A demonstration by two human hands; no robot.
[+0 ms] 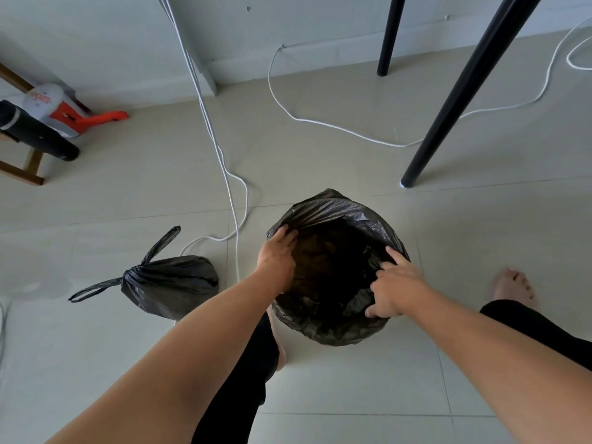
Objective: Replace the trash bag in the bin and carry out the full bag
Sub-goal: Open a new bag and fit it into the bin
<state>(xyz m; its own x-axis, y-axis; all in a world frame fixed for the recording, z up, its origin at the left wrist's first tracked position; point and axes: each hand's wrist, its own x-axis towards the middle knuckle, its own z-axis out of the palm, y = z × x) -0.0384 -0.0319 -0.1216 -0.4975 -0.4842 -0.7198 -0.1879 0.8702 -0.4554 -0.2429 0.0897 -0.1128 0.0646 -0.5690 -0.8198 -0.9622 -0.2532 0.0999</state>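
Observation:
A round bin stands on the tiled floor, wholly wrapped in a fresh black trash bag (339,216) folded over its rim; the bin itself is hidden under the plastic. My left hand (278,256) grips the bag at the rim's left side, fingers curled over the edge. My right hand (392,285) pinches the bag's plastic at the rim's right side. To the left, the full black bag (173,283) lies on the floor, tied shut with two loop handles sticking out.
White cables (224,174) trail across the floor between the full bag and the bin. Two black table legs (448,113) stand behind the bin. A red-and-white handheld vacuum (61,110) leans at the far left wall. My bare feet (512,285) flank the bin.

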